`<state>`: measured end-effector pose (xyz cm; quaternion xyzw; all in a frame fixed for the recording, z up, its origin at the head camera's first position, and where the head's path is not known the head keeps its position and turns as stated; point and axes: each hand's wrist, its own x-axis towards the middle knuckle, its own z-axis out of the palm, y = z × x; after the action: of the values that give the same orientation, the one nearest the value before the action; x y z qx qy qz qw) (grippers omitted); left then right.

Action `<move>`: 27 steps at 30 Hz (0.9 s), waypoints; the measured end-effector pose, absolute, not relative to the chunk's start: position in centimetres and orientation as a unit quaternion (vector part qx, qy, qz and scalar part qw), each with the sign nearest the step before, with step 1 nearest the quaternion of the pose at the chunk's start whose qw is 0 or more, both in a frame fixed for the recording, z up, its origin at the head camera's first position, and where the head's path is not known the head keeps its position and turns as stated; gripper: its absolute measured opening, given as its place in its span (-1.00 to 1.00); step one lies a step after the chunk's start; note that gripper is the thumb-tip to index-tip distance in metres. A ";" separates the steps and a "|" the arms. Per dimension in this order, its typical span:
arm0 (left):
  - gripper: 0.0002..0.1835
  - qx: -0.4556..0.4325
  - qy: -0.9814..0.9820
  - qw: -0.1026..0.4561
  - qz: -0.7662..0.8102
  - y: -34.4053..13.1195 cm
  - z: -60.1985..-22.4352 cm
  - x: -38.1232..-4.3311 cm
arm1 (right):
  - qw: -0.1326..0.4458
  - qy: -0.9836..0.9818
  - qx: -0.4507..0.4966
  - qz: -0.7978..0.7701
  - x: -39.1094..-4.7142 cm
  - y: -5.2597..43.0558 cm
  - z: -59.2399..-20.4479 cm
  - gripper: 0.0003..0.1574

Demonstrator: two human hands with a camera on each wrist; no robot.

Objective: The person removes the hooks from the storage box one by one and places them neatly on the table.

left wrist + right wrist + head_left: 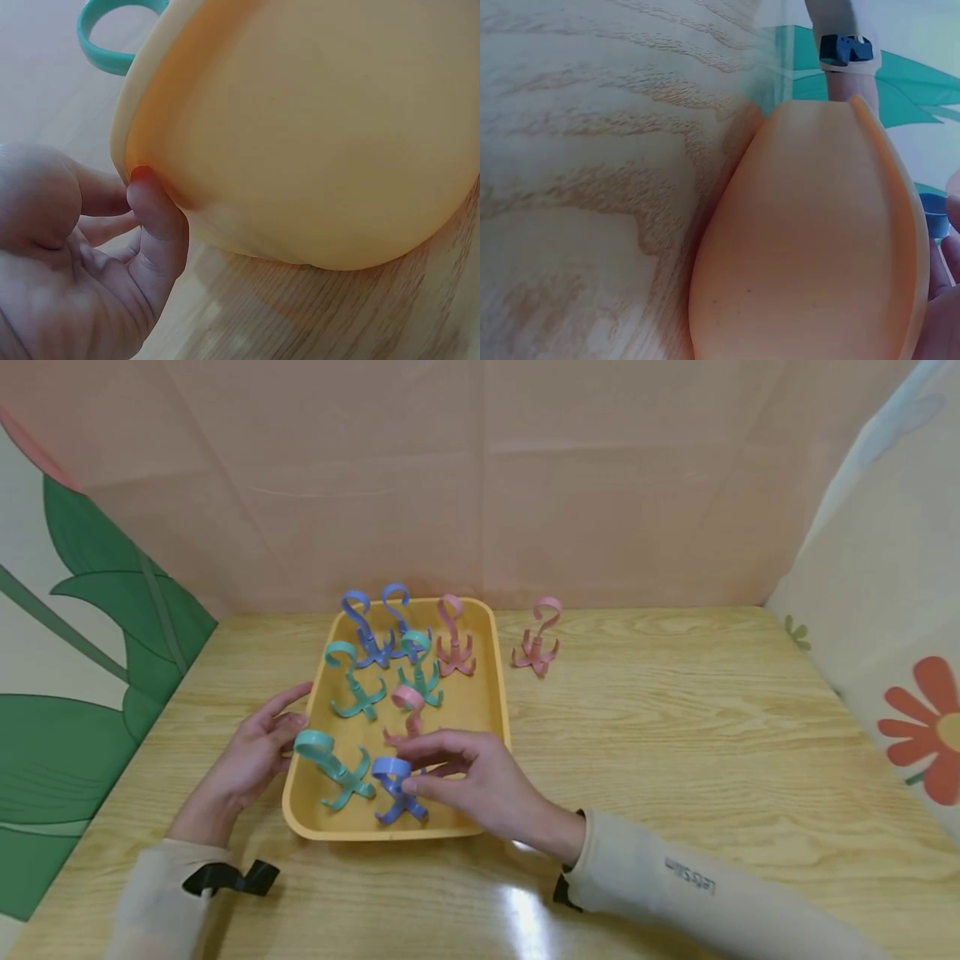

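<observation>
Several plastic four-pronged rotating hooks with curled tops stand in a yellow tray (483, 710). My left hand (258, 747) holds the tray's left rim; the left wrist view shows the fingers (161, 225) against its wall. Over the tray's near right part, my right hand (480, 781) has its thumb and forefinger round the top curl of a blue hook (401, 806). The hand partly covers a pink hook (408, 700) just behind. To the left leans a near green hook (345, 781). Only the blue curl (934, 214) and some fingertips show in the right wrist view.
Farther back in the tray are two green hooks, two blue hooks (375, 652) and a pink hook (455, 656). Another pink hook (536, 652) stands on the wooden table (675, 718), right of the tray. A pinkish backdrop (525, 485) rises behind the table.
</observation>
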<state>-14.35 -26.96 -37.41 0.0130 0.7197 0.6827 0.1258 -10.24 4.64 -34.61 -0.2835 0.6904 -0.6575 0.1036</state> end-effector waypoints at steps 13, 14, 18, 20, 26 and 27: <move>-0.41 0.017 0.720 0.125 0.682 -27.0 -37.6 -14.4 | 0.110 0.688 -0.278 -0.661 -10.3 4.3 -34.8 -0.71; -0.41 0.018 0.720 0.125 0.683 -27.0 -37.6 -14.4 | 0.110 0.687 -0.278 -0.663 -10.3 4.3 -34.8 -0.71; -0.41 0.016 0.717 0.125 0.686 -27.0 -37.6 -14.4 | 0.110 0.683 -0.276 -0.668 -10.2 4.3 -34.9 -0.70; -0.41 0.016 0.717 0.125 0.686 -27.0 -37.6 -14.4 | 0.110 0.681 -0.276 -0.669 -10.2 4.3 -34.9 -0.71; -0.41 0.014 0.718 0.126 0.685 -27.0 -37.6 -14.5 | 0.111 0.680 -0.275 -0.671 -10.1 4.2 -34.9 -0.71; -0.41 0.014 0.718 0.127 0.685 -27.0 -37.6 -14.5 | 0.112 0.679 -0.274 -0.672 -10.1 4.2 -34.9 -0.71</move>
<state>-14.45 -26.97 -37.62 0.0142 0.7175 0.6848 0.1266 -10.12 4.20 -34.92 -0.2740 0.6792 -0.6717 0.1116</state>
